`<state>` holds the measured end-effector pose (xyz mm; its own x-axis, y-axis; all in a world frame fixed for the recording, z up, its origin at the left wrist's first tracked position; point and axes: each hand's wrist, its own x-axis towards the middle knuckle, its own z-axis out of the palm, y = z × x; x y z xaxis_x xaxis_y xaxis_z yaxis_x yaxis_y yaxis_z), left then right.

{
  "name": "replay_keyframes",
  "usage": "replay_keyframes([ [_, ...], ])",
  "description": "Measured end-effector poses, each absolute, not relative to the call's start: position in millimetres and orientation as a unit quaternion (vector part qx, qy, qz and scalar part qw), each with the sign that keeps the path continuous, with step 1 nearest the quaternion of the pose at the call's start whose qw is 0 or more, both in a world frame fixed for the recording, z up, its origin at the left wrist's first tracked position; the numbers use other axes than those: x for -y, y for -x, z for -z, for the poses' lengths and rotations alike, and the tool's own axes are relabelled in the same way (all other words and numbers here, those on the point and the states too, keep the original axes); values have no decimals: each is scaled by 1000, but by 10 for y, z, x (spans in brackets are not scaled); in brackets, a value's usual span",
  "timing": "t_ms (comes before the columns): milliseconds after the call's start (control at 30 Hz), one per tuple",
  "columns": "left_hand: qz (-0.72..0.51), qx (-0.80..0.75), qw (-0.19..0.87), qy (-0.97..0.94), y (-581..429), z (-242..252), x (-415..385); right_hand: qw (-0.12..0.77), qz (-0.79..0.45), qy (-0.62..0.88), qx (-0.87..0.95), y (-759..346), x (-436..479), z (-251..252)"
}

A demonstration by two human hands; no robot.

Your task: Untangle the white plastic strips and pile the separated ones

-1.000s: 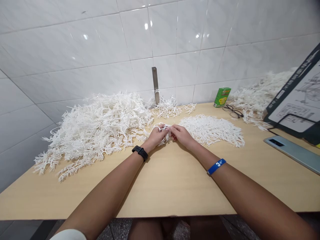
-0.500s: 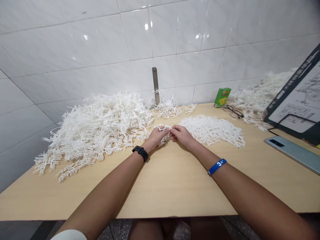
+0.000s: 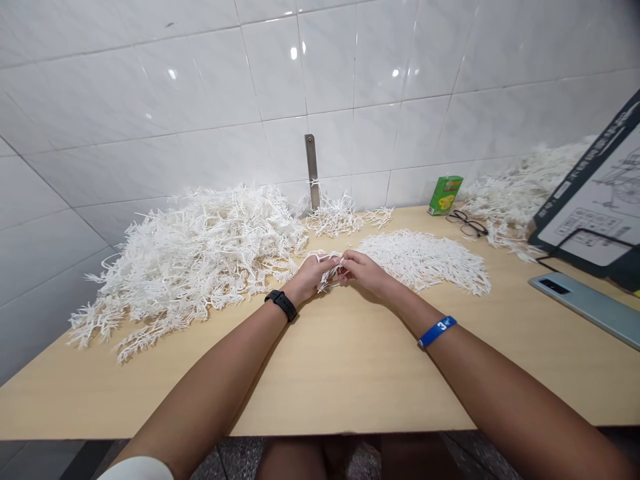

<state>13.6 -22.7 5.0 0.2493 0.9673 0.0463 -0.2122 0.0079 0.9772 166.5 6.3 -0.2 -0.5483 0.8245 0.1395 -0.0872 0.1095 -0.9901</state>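
Hands: my left hand (image 3: 311, 277) and right hand (image 3: 364, 272) are nearly closed, pinching a tuft of thin white branching strands (image 3: 329, 265).
Risk: a hard tug could snag the shaggy white strand heap (image 3: 200, 260) just beside.

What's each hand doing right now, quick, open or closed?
Left hand: closed, pinching a tuft of white shredded strands.
Right hand: closed, pinching the same tuft.

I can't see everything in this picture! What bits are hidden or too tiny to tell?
In the head view:
The white strands pinched between the left hand and right hand: fingers hide where they're held.
The green box: its words are too small.
The diagram board: cut off by the right edge.
The phone: cut off by the right edge.
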Motion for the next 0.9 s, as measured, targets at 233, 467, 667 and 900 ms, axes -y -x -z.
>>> replay_keyframes([
  [233, -491, -359, 657, -446, -97, -48, 214, 366, -636, 254, 630, -1669, -42, -6],
  [467, -512, -403, 618, -440, -136, -78, 246, 455, -339, 394, 723, -1727, -106, 4],
  [667, -510, -403, 610, -453, -145, -77, 253, 499, -279, 360, 737, -1752, -48, -62],
  [900, -506, -384, 619, -462, -164, -85, 258, 460, -351, 334, 744, -1700, -42, -40],
])
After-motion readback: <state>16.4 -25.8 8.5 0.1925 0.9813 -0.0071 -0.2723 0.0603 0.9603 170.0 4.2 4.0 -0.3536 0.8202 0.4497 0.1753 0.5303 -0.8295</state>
